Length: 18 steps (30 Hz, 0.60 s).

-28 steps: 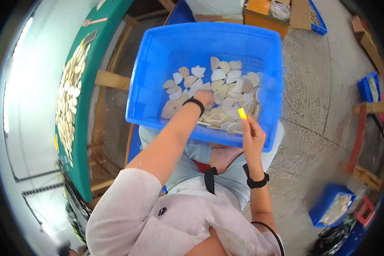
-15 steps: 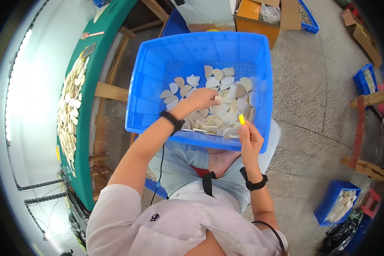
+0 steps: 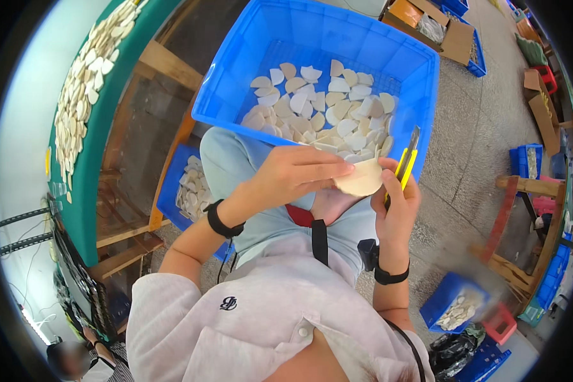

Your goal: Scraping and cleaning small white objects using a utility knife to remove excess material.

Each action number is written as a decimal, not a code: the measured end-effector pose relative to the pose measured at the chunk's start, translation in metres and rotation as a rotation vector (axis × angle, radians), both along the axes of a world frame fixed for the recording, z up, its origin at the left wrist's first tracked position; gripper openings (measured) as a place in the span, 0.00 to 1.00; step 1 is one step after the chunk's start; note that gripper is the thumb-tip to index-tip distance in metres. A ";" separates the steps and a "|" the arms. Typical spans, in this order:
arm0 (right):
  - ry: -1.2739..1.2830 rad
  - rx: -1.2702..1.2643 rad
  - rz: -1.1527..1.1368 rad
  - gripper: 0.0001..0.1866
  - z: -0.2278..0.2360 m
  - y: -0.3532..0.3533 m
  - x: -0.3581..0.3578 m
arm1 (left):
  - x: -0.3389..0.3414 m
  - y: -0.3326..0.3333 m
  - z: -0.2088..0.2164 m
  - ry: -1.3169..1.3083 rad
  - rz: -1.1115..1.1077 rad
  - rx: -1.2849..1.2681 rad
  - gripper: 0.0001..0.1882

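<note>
My left hand pinches a cream half-round piece in front of the near edge of a large blue bin. In my right hand is a yellow and black utility knife, its blade pointing up and away. The fingertips of that hand meet the right end of the piece, beside the knife. Many similar half-round white and cream pieces lie heaped in the bin. What the pieces are made of, I cannot tell.
Left is a green-topped table bearing a long pile of pieces. A smaller blue bin of pieces stands under the big bin's left side. Another blue bin and a red stool are right. A person shows at lower left.
My left hand has come out of the bin toward me with a half-round piece. My right hand has brought the knife up beside it. The view has shifted, so the bin appears higher.
</note>
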State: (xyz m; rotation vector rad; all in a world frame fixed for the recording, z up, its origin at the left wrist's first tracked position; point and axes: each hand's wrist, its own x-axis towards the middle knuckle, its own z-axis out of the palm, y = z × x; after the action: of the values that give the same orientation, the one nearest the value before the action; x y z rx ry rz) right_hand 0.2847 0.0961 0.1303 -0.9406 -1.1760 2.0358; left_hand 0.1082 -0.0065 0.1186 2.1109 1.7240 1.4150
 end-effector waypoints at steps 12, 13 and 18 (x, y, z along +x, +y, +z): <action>-0.255 0.277 0.188 0.10 0.002 -0.042 -0.028 | 0.032 -0.038 0.010 -0.800 0.031 -0.540 0.34; -0.212 0.237 0.194 0.10 0.008 -0.042 -0.026 | 0.030 -0.039 0.009 -0.964 -0.013 -0.534 0.33; -0.135 0.378 0.201 0.12 0.016 -0.040 -0.019 | 0.023 -0.045 0.003 -1.327 -0.062 -0.469 0.33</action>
State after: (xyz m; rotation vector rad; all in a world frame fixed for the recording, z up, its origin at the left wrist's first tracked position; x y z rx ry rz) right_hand 0.2657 0.0565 0.1462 -0.8059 -1.7158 1.8234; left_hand 0.1315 -0.0511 0.1212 0.5988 1.1598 1.5462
